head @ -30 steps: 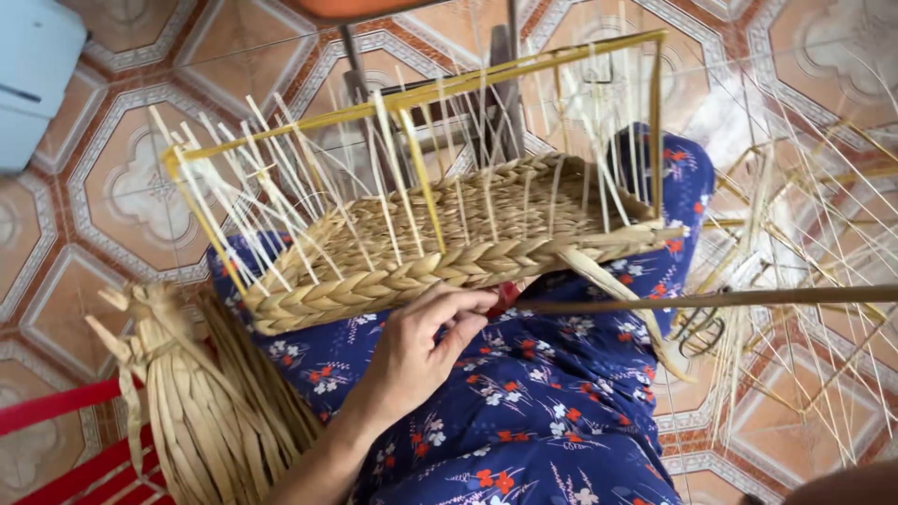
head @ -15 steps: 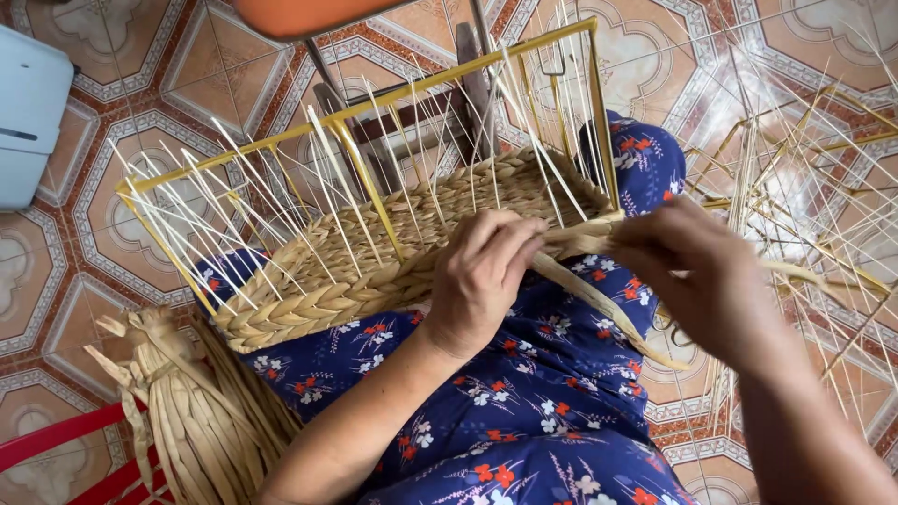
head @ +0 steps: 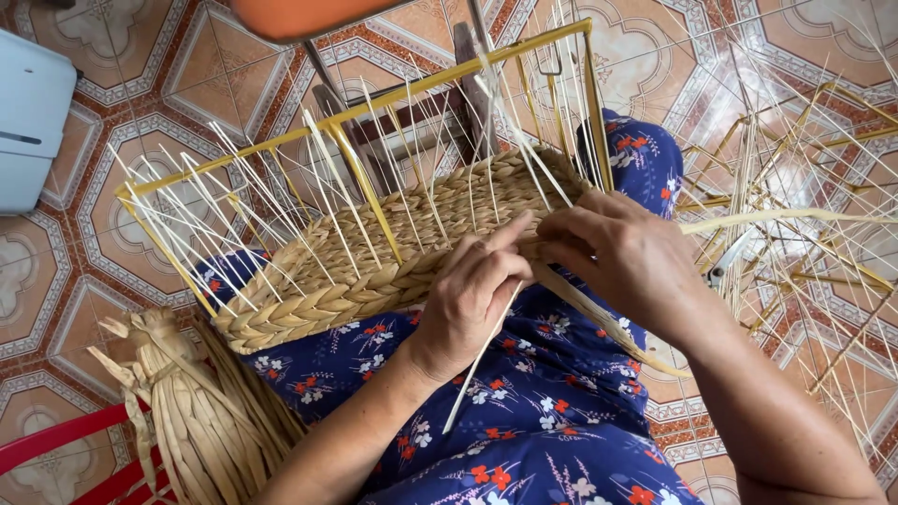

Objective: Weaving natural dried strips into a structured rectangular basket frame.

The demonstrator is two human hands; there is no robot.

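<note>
A half-woven straw basket (head: 374,262) on a yellow wire frame (head: 365,108) rests on my lap, over a blue flowered dress (head: 524,421). Thin pale upright strands stick out of its braided rim. My left hand (head: 472,295) presses on the near rim with fingers curled around a pale strand. My right hand (head: 622,257) meets it at the rim's right end, pinching a flat straw strand (head: 608,323) that trails down to the right.
A tied bundle of dried straw (head: 192,411) lies at lower left beside a red bar (head: 56,440). Another wire frame with loose strands (head: 804,215) stands on the right. A pale blue box (head: 28,122) sits at far left on the patterned tile floor.
My right hand came in from the right and joined the left at the basket rim. Both hands moved up along the rim to its right end. The long stick across the lap is gone from view.
</note>
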